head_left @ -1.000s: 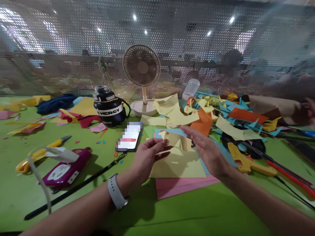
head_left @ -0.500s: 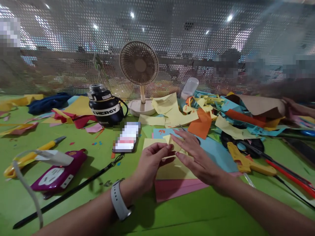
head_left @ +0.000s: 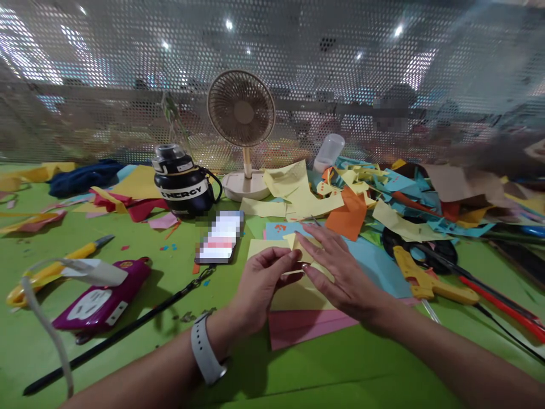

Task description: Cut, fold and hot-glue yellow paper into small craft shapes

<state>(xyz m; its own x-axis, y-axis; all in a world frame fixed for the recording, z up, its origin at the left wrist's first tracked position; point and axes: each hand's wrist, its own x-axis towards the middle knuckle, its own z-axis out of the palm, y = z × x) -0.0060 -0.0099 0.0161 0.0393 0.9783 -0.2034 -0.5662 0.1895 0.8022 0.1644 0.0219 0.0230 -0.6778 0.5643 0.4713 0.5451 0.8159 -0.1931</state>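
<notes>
My left hand (head_left: 263,287), with a pale watch strap at the wrist, pinches a small folded piece of yellow paper (head_left: 291,240) between thumb and fingers. Opposite it, my right hand (head_left: 343,275) has its fingers stretched out and apart, the tips close to the same piece; whether they touch it I cannot tell. Below both hands lies a stack of coloured sheets: a yellow sheet (head_left: 293,298) on top, a pink sheet (head_left: 306,330) showing at the near edge, and a light blue sheet (head_left: 378,267) to the right.
Left of the hands are a phone (head_left: 220,237), a purple power bank (head_left: 100,301) and a yellow cutter (head_left: 74,255). A black bottle (head_left: 185,184) and a fan (head_left: 242,111) stand behind. To the right lie a yellow glue gun (head_left: 421,278), red-handled scissors (head_left: 502,295) and paper scraps (head_left: 347,213).
My hands stay almost where they were. At the far right, another person's hand has left the brown paper, which now lies in a different shape.
</notes>
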